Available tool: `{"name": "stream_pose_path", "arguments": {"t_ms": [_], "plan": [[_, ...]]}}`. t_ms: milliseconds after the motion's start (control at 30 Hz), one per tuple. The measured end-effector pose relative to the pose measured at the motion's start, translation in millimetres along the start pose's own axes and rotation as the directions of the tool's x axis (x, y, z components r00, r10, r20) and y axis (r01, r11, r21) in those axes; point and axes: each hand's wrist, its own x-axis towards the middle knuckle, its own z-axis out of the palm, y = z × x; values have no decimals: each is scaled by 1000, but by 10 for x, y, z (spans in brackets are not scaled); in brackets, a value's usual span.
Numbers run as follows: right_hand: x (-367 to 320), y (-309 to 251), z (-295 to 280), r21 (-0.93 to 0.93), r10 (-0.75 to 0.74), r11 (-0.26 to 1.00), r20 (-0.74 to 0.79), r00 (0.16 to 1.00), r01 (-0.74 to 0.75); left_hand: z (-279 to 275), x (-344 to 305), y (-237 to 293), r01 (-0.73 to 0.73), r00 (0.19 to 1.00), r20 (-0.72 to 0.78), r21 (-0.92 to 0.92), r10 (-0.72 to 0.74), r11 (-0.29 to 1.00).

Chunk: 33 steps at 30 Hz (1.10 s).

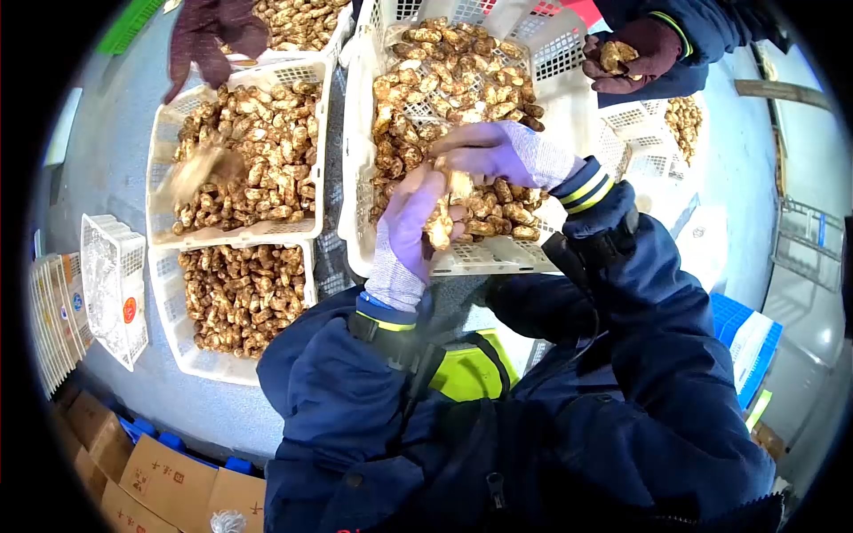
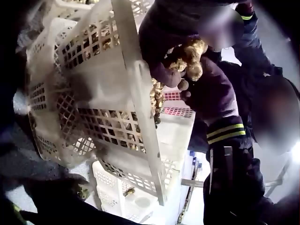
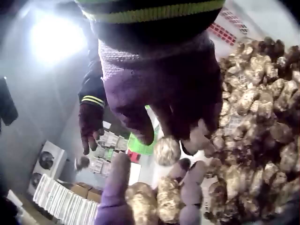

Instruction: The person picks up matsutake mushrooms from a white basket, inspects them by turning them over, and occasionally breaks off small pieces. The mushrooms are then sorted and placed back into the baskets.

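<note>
Both hands wear purple gloves above a white crate [image 1: 355, 178] of brown knobbly pieces [image 1: 426, 75]. My left hand [image 1: 409, 222] holds several pieces; in the right wrist view its thumb [image 3: 115, 190] and fingers [image 3: 190, 197] lie around two of them, a rounded piece [image 3: 140, 204] and a longer piece [image 3: 168, 199]. My right hand [image 1: 498, 155] is close beside it, fingertips pinching a pale piece [image 1: 460, 184]. From above, in the right wrist view, the right hand [image 3: 159, 89] reaches down to a round piece [image 3: 166, 151]. In the left wrist view the two hands meet around a piece [image 2: 194, 70].
Left of the crate stand two more filled crates, an upper crate [image 1: 155, 186] and a lower crate [image 1: 191, 355]. Another person's gloved hand [image 1: 218, 40] is above them; a further gloved hand [image 1: 644, 53] holds a piece at upper right. Cardboard boxes [image 1: 169, 480] lie at lower left.
</note>
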Motion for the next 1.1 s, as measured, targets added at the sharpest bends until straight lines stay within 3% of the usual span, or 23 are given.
{"name": "stream_pose_path", "arguments": {"t_ms": [33, 67, 100, 133, 200, 233, 333, 367, 433, 467, 500, 567, 600, 633, 700, 767, 800, 900, 967, 1000, 1033, 1067, 1100], "plan": [[-17, -132, 1, -21, 72, 997, 66, 995, -71, 14, -27, 4, -7, 999, 43, -3, 8, 1000], [123, 12, -16, -73, -64, 996, -123, 990, 55, -78, -12, -41, 12, 990, 140, 20, -14, 1000], [288, -142, -76, -294, -14, 953, -289, 957, -75, -124, 21, -54, 41, 954, 299, -28, -30, 999], [465, -132, -99, -415, -46, 908, -248, 968, -64, -133, 39, -62, -148, 938, 341, 216, 67, 965], [845, 31, 52, -532, -146, 845, -145, 978, 47, -69, -30, -31, -110, 942, 335, 228, 28, 967], [1040, 183, 223, -534, -222, 833, -85, 971, 144, 40, -130, 63, 64, 939, 328, 136, -106, 989], [1313, 346, 524, -701, -136, 713, -148, 980, -7, 11, -122, 124, 17, 863, 492, 189, -110, 982], [1321, 472, 583, -703, -282, 710, -223, 933, 47, 17, -128, 125, 50, 881, 460, 143, -111, 988], [1306, 576, 399, -501, -180, 863, -174, 968, 70, 83, -202, 158, 113, 909, 399, 46, -122, 993], [1234, 649, 262, -360, -24, 932, -189, 982, -46, 91, -185, 195, 37, 908, 415, 50, -54, 998], [1111, 831, 128, -347, -112, 938, -274, 955, 10, 66, -146, 160, 10, 922, 388, -16, -3, 1000], [830, 1074, -118, -222, 77, 963, -315, 946, -153, 22, -58, 96, 13, 942, 333, -187, 51, 982], [554, 1009, -167, -180, 12, 980, -360, 933, -83, -61, 56, 48, 46, 919, 388, -265, 63, 963], [389, 1038, -209, 211, 147, 974, -287, 947, -88, 0, 8, 115, 63, 960, 279, -255, 11, 965], [74, 901, -308, 166, 259, 962, -307, 916, -217, 25, 10, 173, 126, 973, 222, -309, -57, 943], [-206, 725, -270, 422, 327, 886, -278, 903, -192, 2, 12, 178, 130, 971, 234, -329, -53, 935], [-248, 703, -232, 461, 393, 855, -279, 876, -237, -20, 29, 171, 130, 968, 246, -328, -49, 936], [-503, 556, -175, 542, 291, 831, -232, 928, -125, -51, 19, 156, 123, 974, 223, -374, -39, 919], [-552, 513, -133, 521, 288, 843, -230, 930, -132, -106, 50, 230, 118, 980, 197, -410, -38, 904], [-573, 497, -119, 526, 290, 839, -224, 931, -135, -223, 109, 310, 101, 951, 302, -504, 65, 858], [-604, 495, -106, 533, 293, 835, -218, 931, -138, -193, 54, 486, 23, 946, 263, -635, 189, 772], [-642, 515, -83, 574, 293, 810, -220, 930, -120, -42, -68, 745, -271, 961, -82, -466, 264, 842], [-676, 501, -62, 558, 313, 817, -221, 924, -143, -361, 18, 798, -192, 930, 118, -651, 347, 735]]}}
